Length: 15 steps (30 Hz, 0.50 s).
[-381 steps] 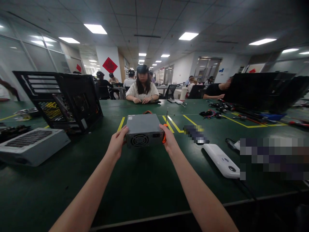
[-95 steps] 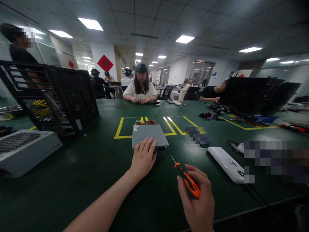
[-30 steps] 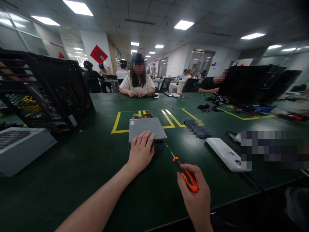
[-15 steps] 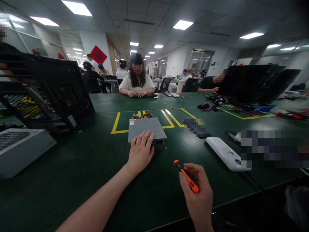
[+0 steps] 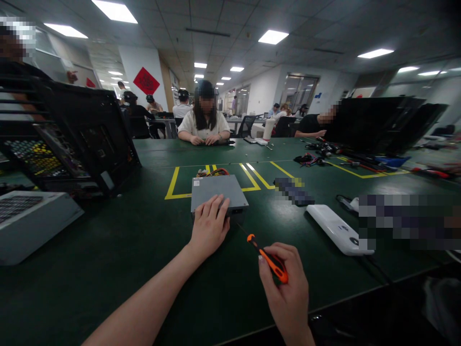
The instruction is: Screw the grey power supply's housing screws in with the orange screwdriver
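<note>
One grey metal box [image 5: 216, 187] sits mid-frame, closed up. The left hand [image 5: 210, 226] lies on it, grip spread; the right hand [image 5: 290, 283] has its grip snug round an orange-and-black screwdriver [image 5: 255, 243]. No part looks off; I cannot tell what's loose.

A green table [image 5: 144, 230] bears a power supply [image 5: 216, 186] and computer case [image 5: 104, 129].

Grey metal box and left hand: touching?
Touching. The head view shows the left hand draped over the near edge of the grey metal box, fingertips lying on its top.
</note>
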Motion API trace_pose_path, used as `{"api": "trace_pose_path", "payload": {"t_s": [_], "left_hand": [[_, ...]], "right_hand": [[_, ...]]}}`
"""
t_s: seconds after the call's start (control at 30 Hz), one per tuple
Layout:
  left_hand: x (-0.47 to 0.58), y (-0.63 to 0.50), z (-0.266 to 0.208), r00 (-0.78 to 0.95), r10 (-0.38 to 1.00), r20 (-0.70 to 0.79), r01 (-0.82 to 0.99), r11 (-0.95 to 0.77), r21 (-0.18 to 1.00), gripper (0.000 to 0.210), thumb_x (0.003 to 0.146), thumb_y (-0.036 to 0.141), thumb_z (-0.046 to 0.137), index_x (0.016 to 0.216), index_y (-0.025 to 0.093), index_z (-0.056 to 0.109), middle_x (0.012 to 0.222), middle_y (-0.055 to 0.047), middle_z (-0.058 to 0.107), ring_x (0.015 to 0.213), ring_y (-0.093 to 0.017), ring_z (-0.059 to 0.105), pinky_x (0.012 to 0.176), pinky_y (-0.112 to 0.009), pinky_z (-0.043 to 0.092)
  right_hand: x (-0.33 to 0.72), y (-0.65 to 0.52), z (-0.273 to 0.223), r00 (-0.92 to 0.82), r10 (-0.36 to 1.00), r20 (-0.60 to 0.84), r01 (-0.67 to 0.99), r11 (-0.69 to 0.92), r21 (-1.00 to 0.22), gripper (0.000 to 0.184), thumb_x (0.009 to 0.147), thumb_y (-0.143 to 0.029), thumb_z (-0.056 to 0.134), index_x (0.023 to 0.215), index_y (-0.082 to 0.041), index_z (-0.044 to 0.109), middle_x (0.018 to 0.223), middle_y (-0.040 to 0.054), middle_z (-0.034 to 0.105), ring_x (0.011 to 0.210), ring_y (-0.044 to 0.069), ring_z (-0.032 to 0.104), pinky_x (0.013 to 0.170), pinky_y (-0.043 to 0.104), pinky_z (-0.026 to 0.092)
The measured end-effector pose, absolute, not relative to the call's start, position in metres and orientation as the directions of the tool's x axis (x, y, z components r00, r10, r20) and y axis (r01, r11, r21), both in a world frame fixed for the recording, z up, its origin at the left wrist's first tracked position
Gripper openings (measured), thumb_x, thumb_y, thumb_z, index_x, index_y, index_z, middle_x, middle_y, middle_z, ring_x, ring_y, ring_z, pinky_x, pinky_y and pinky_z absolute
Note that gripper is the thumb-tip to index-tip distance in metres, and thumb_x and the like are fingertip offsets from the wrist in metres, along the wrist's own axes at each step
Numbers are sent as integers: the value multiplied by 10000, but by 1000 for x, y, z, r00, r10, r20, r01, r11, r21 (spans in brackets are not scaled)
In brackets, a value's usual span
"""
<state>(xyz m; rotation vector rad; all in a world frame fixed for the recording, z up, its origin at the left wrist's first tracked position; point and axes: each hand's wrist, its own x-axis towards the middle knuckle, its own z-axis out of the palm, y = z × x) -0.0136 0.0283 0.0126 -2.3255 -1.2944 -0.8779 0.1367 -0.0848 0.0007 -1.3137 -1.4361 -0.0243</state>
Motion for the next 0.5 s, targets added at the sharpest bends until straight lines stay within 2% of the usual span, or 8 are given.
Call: {"api": "trace_pose_path", "payload": {"t_s": [0.5], "left_hand": [[-13, 28, 12, 392, 631, 670, 842, -540, 17, 414, 851, 237, 439, 1260, 178, 453, 1296, -115, 487, 1204, -261, 405, 941, -412, 307]], "right_hand": [[134, -85, 0, 174, 659, 732, 754, 389, -529, 140, 818, -189, 507, 957, -213, 505, 932, 57, 485, 833, 168, 546, 692, 309, 492]]}}
